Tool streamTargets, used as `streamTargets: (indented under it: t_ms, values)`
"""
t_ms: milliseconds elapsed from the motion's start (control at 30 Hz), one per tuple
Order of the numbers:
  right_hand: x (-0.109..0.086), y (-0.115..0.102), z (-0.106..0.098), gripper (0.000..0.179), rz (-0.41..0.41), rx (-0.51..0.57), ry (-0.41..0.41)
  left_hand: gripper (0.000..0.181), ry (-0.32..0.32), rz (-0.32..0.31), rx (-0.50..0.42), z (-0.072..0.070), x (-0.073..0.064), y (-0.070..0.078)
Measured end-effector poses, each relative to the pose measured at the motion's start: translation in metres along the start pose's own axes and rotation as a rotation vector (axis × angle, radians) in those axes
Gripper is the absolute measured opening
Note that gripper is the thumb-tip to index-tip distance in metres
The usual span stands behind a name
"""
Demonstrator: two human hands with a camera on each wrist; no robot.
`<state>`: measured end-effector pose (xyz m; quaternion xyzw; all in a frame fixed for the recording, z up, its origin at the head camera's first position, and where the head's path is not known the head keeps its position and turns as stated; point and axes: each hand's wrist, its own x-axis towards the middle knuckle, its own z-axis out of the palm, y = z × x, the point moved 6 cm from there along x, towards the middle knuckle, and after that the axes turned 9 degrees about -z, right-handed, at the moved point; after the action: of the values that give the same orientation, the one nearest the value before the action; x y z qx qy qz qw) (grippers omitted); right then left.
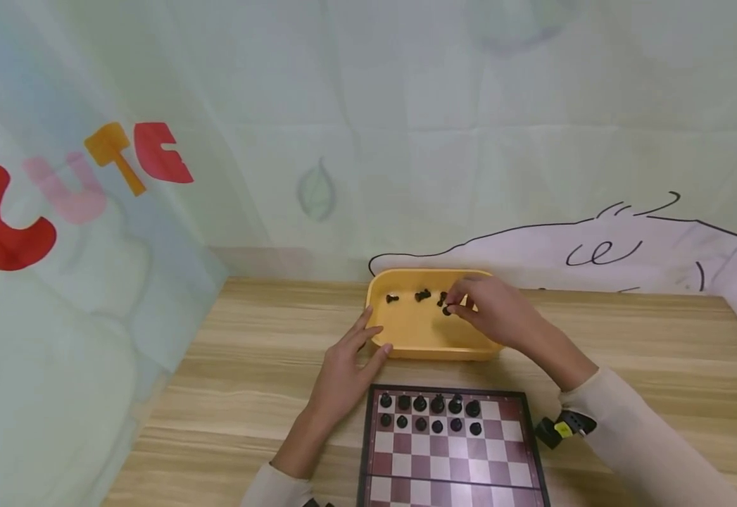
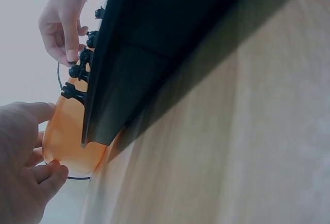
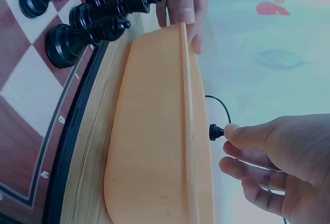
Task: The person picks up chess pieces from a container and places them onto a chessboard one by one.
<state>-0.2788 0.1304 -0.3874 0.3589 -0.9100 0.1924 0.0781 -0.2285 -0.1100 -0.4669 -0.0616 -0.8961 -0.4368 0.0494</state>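
Observation:
Over the right part of a yellow plastic tray (image 1: 431, 354), my right hand (image 1: 498, 310) pinches a small black chess piece (image 3: 215, 132) between thumb and fingertips. The piece's wide base points away from the hand, and its top is hidden by the fingers. My left hand (image 1: 343, 373) holds the tray at its left front corner, thumb at the near rim and fingers over the left side. Inside the tray lie a few more black chess pieces, including one piece (image 1: 392, 299) at the left and another (image 1: 422, 296) near the middle.
A chessboard (image 1: 447, 468) lies just in front of the tray, with two rows of black pieces standing along its far edge, among them a rook (image 2: 73, 93). The wooden table (image 1: 216, 401) meets a printed cloth (image 1: 267, 176) behind.

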Motion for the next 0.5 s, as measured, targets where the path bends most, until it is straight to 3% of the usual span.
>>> streamTargets:
  t_ms: [500]
  values:
    - [-0.037,-0.008,-0.019,0.007,0.046,0.003,0.032,0.046,0.001,0.001,0.007,0.000,0.000,0.001]
